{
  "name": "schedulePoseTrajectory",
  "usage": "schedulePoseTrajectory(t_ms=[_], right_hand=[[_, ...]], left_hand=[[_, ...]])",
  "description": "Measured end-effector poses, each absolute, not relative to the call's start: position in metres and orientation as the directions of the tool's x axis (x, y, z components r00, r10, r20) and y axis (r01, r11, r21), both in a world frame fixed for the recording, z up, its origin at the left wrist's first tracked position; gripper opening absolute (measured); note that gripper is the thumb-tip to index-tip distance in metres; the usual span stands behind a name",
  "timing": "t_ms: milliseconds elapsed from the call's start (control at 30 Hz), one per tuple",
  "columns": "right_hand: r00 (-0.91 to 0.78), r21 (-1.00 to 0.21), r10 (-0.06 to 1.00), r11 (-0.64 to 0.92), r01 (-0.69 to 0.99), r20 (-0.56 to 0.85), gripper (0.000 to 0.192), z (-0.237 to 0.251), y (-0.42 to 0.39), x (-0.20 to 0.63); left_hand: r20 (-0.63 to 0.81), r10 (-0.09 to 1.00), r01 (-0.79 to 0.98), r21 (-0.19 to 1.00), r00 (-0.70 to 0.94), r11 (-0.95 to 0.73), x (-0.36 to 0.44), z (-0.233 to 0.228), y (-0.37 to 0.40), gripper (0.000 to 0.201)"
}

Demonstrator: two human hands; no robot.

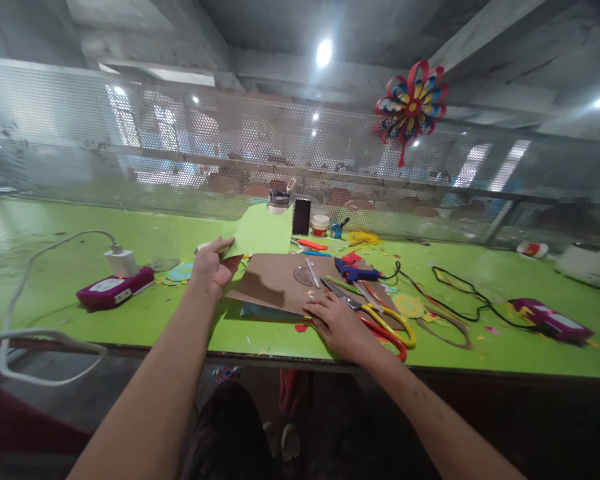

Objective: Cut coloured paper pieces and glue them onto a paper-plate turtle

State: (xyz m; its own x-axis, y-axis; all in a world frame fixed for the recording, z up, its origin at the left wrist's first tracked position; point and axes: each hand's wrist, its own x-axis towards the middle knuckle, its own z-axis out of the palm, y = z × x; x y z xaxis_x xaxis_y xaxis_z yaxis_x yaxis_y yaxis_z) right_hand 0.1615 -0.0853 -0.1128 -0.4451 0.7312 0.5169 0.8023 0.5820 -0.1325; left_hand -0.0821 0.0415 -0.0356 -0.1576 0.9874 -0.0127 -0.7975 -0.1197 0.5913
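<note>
My left hand [211, 267] pinches the lower left corner of a light green paper sheet [263, 231] and holds it raised above a brown cardboard sheet [275, 283] on the green table [55, 293]. My right hand [339, 323] lies flat on the near right edge of the cardboard, fingers spread, holding nothing. Its palm sits beside the handles of yellow and red scissors [387, 325]. A blue glue gun [356, 272] and a clear round protractor [303, 275] rest on the cardboard's far part.
A magenta power strip with a white charger [115, 285] lies left, its white cable looping off the table edge. A second magenta box [550, 319] and black cords lie right. A phone [301, 216], cups and paper scraps stand by the mesh fence. A paper pinwheel [411, 105] hangs above.
</note>
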Motion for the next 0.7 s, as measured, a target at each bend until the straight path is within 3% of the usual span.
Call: schedulePoseTrajectory(t_ms=[267, 700], right_hand=[[-0.451, -0.129, 0.723, 0.590, 0.797, 0.524, 0.026, -0.115, -0.083, 0.161], [-0.449, -0.151, 0.736, 0.588, 0.794, 0.506, 0.031, -0.120, -0.081, 0.166]], left_hand=[[0.061, 0.988, -0.844, 0.514, -0.145, -0.155, -0.089, -0.040, 0.050, 0.023], [-0.009, 0.987, -0.875, 0.463, -0.162, -0.140, -0.086, -0.043, 0.050, 0.030]])
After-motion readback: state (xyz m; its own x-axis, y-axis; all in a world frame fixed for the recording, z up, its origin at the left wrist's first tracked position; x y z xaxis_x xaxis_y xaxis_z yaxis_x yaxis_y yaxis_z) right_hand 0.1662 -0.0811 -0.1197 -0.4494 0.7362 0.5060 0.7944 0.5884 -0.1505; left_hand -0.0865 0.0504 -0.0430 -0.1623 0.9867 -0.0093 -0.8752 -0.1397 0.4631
